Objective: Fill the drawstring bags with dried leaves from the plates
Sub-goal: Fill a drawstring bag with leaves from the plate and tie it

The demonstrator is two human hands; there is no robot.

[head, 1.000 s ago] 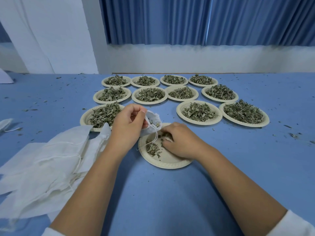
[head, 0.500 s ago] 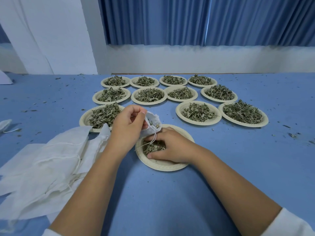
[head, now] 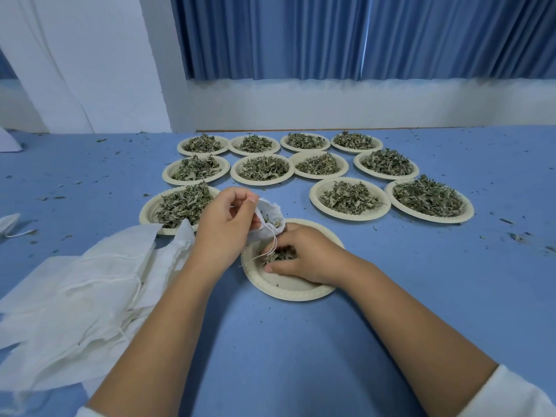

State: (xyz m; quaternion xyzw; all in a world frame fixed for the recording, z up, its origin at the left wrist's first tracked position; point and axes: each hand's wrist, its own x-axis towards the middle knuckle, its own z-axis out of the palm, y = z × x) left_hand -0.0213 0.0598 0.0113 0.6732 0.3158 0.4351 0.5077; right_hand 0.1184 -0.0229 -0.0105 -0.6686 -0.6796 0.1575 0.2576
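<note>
My left hand (head: 224, 227) pinches the rim of a small white drawstring bag (head: 270, 216), holding its mouth open just above the nearest paper plate (head: 288, 291). Dried leaves show inside the bag, and its string hangs down over the plate. My right hand (head: 304, 255) rests in this plate with its fingers curled around a small heap of dried leaves (head: 279, 254). The rest of that plate is almost bare.
Several cream plates heaped with dried leaves (head: 349, 198) stand in rows behind, one (head: 180, 207) just beyond my left hand. A pile of flat white bags (head: 81, 290) lies at the left. Another bag (head: 9, 222) sits at the far left edge. Leaf crumbs dot the blue table.
My right hand slid from the plate's far side toward its left, raking the scattered leaves into a heap under the fingers. The left hand and bag stayed where they were.
</note>
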